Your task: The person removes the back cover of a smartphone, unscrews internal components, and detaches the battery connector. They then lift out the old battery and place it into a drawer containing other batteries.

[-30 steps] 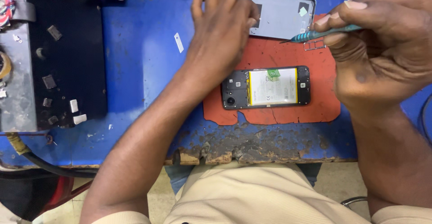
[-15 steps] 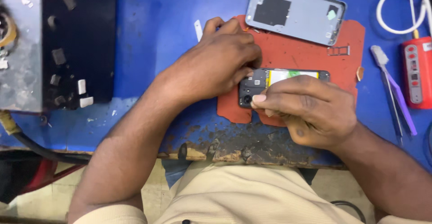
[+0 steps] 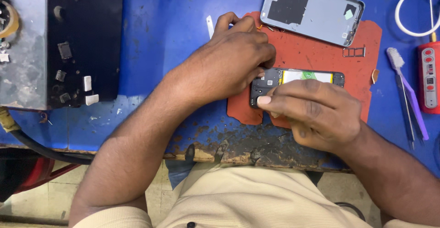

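Gripping opened phone (image 3: 293, 79) on red mat (image 3: 321, 54) near bench front edge: left hand (image 3: 233, 65) curled, pinching phone's left end; right hand (image 3: 311, 113) pressed over lower edge, fingers together. Phone looks light, stiff, fragile inside; best held by frame edges.

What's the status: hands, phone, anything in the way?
Left hand and right hand both on opened phone lying on red mat. Grip not readable. Grey back cover apart, nothing in the way.
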